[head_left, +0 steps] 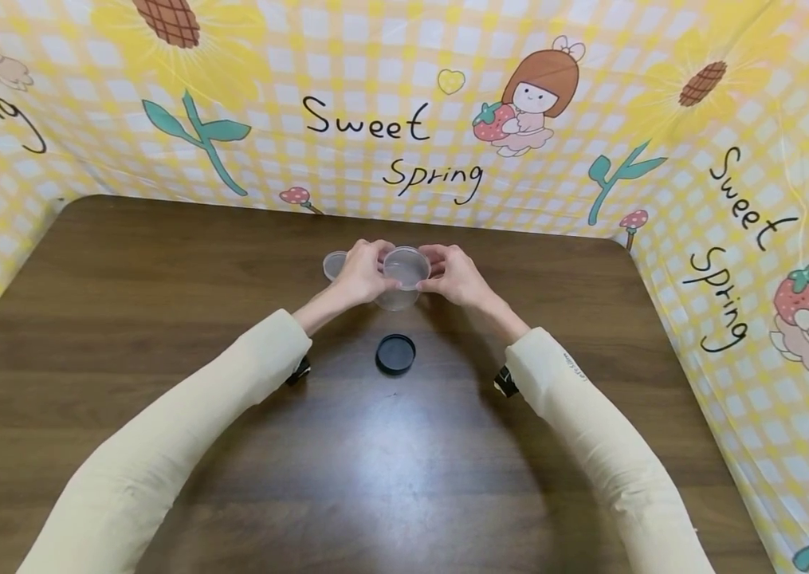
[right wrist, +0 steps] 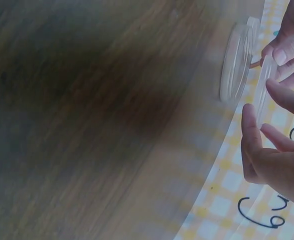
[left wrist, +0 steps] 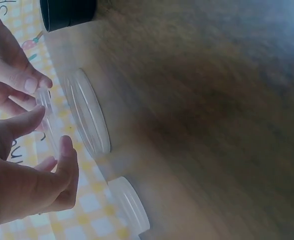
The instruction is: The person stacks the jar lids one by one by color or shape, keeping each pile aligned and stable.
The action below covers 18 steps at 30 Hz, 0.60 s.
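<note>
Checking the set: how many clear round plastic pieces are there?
3: held piece in the left hand and right hand; lower piece on the brown wooden table; left piece, partly hidden by the left hand.

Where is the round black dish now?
In the head view, the dish sits below centre on the brown wooden table, nearer the wearer than the clear round disc held by the left hand and right hand.

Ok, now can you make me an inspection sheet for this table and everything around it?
Surface: brown wood-look table
Job's things: thin clear disc, held above a clear round dish; smaller clear piece to the left; round black piece nearer the person
Clutter: nothing seen
Left hand: pinches the disc's left side
Right hand: pinches its right side
Cables: nothing seen
Surroundings: yellow-and-white checked backdrop with flowers
</note>
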Tool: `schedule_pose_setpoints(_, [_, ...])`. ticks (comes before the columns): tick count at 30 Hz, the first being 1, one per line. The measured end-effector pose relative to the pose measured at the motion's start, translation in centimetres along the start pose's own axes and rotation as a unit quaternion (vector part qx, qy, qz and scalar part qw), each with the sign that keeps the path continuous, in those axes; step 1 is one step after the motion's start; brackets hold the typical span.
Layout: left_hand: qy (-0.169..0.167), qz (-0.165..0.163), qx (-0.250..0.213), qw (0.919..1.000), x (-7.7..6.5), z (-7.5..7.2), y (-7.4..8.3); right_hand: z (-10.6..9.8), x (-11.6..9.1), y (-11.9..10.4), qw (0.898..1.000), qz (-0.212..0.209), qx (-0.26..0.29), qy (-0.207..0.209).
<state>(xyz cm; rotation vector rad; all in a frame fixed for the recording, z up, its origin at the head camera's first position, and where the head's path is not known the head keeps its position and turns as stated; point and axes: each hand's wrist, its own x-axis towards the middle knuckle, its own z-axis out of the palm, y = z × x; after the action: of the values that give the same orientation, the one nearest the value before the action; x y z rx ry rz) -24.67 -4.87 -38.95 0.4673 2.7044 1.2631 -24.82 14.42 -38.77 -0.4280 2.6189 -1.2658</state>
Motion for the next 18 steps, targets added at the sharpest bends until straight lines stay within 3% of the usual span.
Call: schedule_pose_setpoints(18, [-0.008, -0.012, 0.039, 0.9991, -1.3, -0.8, -0.3, 1.3, -0.2, -1.0, 0.999, -0.006, -0.034, -0.014])
